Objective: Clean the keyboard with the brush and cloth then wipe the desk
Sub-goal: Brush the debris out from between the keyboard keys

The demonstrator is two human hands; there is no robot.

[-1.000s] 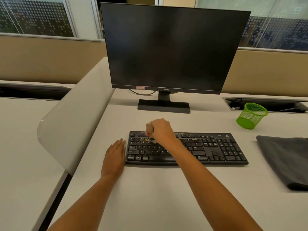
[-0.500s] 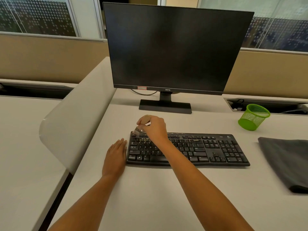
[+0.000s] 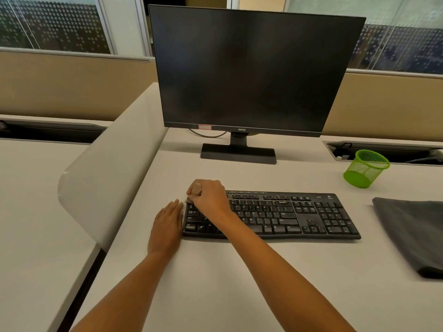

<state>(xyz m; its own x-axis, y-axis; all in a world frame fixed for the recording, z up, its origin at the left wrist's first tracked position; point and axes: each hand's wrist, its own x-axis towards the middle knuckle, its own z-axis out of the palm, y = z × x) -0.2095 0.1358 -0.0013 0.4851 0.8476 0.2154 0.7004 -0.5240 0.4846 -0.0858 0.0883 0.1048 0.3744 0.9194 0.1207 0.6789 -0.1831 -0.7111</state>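
Observation:
A black keyboard (image 3: 287,215) lies on the pale desk (image 3: 239,283) in front of the monitor. My right hand (image 3: 211,197) grips a small brush (image 3: 196,190) with a tan wooden handle over the keyboard's far left corner; its bristles reach the top-left keys and are mostly hidden by my fingers. My left hand (image 3: 167,224) lies flat on the desk, fingers straight, against the keyboard's left end. A dark grey cloth (image 3: 412,233) lies folded on the desk at the right.
A black monitor (image 3: 251,68) on its stand (image 3: 238,153) rises behind the keyboard. A green mesh cup (image 3: 364,168) stands at the back right beside a cable slot (image 3: 383,149). A curved white divider (image 3: 107,164) borders the desk on the left.
My right hand has carried the brush leftward across the upper key rows to the keyboard's far left corner. My left hand has stayed flat beside the keyboard.

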